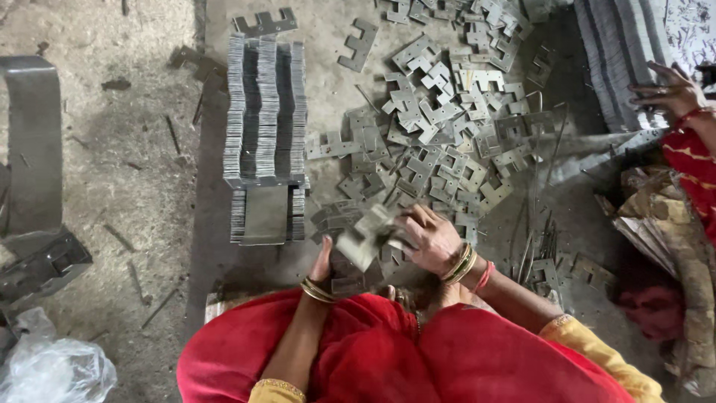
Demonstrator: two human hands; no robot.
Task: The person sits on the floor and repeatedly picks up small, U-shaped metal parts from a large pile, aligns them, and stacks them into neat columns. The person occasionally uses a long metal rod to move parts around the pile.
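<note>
- Your right hand (431, 240) lies over a small bundle of flat grey metal plates (365, 235), the fingers curled together and clamped on its right end.
- Your left hand (325, 263) comes from under the bundle; the thumb side shows, the fingers are hidden behind the plates, so you cannot tell how they close.
- The bundle is just below and right of the tall stack of plates (266, 112), near its lower end.
- The stack is made of thin stamped sheets standing on edge in tight rows, so the top looks ribbed and sharp; a smooth flat plate (265, 215) lies at its lower end.
- To the right of the stack, a loose heap of notched plates (447, 112) is spread on the floor, dull grey, with square cut-outs and hard corners.
- Left of the stack the dusty concrete floor (134, 149) is rough and mostly open, with a curved metal band (33, 142) far left.
- Far right of the stack, another person's hand (671, 91) rests on long grey strips (619, 60).
- The space between the stack and the heap is narrow.
</note>
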